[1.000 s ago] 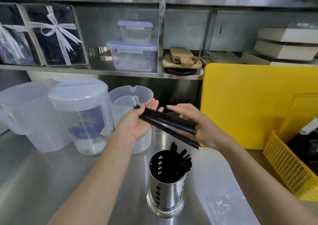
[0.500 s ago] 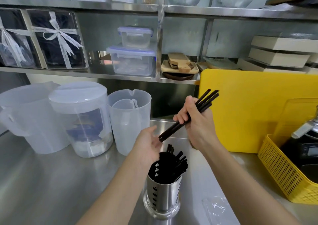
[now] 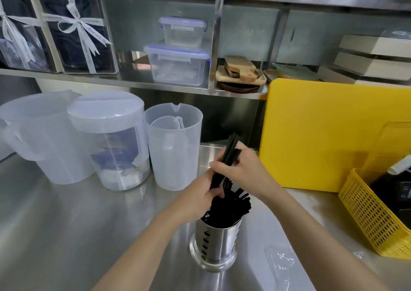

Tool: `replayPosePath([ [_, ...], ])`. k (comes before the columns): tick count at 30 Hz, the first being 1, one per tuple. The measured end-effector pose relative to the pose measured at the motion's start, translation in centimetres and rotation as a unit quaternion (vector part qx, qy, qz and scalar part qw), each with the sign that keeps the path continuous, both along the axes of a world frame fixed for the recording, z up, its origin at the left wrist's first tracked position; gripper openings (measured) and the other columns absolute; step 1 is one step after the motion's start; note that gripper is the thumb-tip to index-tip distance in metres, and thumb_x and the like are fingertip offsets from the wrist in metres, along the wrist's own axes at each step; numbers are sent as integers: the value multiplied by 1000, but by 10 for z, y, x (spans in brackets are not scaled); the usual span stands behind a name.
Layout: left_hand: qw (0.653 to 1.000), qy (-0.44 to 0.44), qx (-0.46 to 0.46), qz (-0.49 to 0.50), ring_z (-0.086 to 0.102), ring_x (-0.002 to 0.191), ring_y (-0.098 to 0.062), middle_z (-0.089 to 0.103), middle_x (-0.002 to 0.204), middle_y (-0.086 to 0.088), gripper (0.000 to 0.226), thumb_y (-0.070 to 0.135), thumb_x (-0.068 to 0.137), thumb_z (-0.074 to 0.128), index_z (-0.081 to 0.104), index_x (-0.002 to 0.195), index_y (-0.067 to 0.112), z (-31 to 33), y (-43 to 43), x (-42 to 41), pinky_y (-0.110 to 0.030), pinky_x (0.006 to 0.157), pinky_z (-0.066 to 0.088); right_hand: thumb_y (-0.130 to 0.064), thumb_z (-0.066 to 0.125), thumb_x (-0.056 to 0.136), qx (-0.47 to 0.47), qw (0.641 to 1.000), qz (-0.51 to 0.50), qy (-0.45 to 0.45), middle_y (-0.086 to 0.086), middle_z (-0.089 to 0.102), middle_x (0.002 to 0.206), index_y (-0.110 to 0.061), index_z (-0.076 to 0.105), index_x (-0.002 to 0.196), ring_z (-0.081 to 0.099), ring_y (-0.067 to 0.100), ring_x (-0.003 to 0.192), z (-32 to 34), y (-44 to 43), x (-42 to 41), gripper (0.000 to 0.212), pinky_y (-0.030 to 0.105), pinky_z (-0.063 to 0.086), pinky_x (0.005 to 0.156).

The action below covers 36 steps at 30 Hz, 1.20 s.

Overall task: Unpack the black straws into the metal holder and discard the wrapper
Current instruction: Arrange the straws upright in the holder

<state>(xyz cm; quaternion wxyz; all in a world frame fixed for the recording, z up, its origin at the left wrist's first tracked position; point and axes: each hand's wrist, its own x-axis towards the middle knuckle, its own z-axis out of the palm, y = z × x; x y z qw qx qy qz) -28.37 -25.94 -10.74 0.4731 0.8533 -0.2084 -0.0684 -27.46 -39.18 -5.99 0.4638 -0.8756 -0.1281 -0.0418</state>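
A perforated metal holder [image 3: 216, 244] stands on the steel counter, holding several black straws. A bundle of black straws [image 3: 230, 151] points steeply down into the holder's mouth. My right hand [image 3: 242, 170] grips the bundle near its upper part. My left hand [image 3: 200, 196] is just above the holder's left rim, its fingers closed around the bundle's lower part. The clear plastic wrapper [image 3: 281, 266] lies flat on the counter right of the holder.
Three translucent plastic jugs [image 3: 173, 148] stand behind and left of the holder. A yellow cutting board [image 3: 322, 135] leans at the right, with a yellow basket [image 3: 367, 213] in front of it. Shelves with boxes run above.
My right hand has swung the straw bundle from a slant to nearly upright and lowered it into the holder. My left hand has risen and closed around the bundle's lower end.
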Motion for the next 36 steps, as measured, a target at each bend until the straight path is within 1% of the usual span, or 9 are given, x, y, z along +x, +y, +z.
replayPosePath([
  [3, 999, 46, -22, -20, 54, 114, -5, 56, 111, 19, 52, 17, 87, 57, 35, 125, 44, -8, 1, 0, -23, 100, 40, -31, 66, 79, -27, 997, 37, 56, 0, 66, 79, -16, 65, 85, 65, 13, 77, -3, -3, -6, 17, 32, 56, 76],
  [6, 993, 69, -95, -18, 46, 121, 7, 49, 126, 20, 69, 19, 71, 75, 36, 123, 42, -9, 12, 4, -11, 96, 38, -41, 71, 72, -96, 993, 52, 54, -13, 59, 88, -25, 60, 94, 58, 9, 83, -5, -4, -6, 28, 24, 51, 73],
  [10, 987, 78, -138, 12, 33, 132, 6, 44, 139, 18, 81, 47, 60, 73, 39, 133, 37, -4, 34, 7, -23, 110, 27, -56, 66, 69, -70, 993, 61, 77, -16, 42, 108, -29, 47, 123, 44, 0, 82, 1, -13, -3, 63, 15, 36, 68],
  [15, 972, 62, -214, 73, 58, 107, 1, 65, 115, 6, 47, 40, 69, 64, 58, 114, 27, 6, 34, 12, -13, 89, 42, -32, 58, 86, 121, 991, -41, 49, -6, 58, 76, -21, 61, 87, 51, -8, 50, -5, -30, 8, 11, 8, 36, 44],
  [17, 977, 56, -194, 73, 59, 105, -2, 64, 114, 2, 47, 38, 70, 63, 57, 114, 24, 5, 30, 15, -10, 86, 43, -26, 61, 85, 89, 991, -50, 83, -2, 58, 72, -17, 61, 86, 49, -3, 46, -15, -37, 13, 10, 9, 34, 42],
  [21, 998, 33, -47, 30, 52, 114, -4, 58, 120, 9, 53, 42, 74, 68, 48, 122, 31, -1, 14, 22, -24, 100, 38, -24, 66, 82, 6, 990, -16, 141, -3, 57, 71, -13, 63, 93, 48, 6, 59, -31, -46, 15, 16, 9, 35, 43],
  [25, 997, 40, 63, 8, 50, 115, -9, 55, 126, 4, 59, 36, 77, 69, 42, 129, 29, -5, -3, 31, -32, 103, 40, -25, 68, 79, -38, 985, 13, 166, -1, 58, 81, -16, 62, 99, 49, 6, 65, -36, -47, 15, 23, 7, 35, 45],
  [31, 980, 166, 103, -49, 56, 112, -21, 57, 124, -3, 66, 21, 78, 71, 36, 134, 22, 6, -10, 46, -37, 100, 44, -15, 66, 81, -32, 983, 41, 175, -3, 55, 67, -11, 63, 83, 50, -2, 50, -41, -45, 15, 5, 7, 33, 42],
  [36, 977, 167, 115, -62, 60, 100, -21, 64, 115, -5, 53, 8, 79, 67, 46, 127, 14, 12, -16, 47, -27, 84, 46, -17, 67, 80, -30, 984, 21, 174, -4, 54, 61, -13, 62, 70, 46, 4, 52, -43, -43, 18, 13, 8, 31, 41],
])
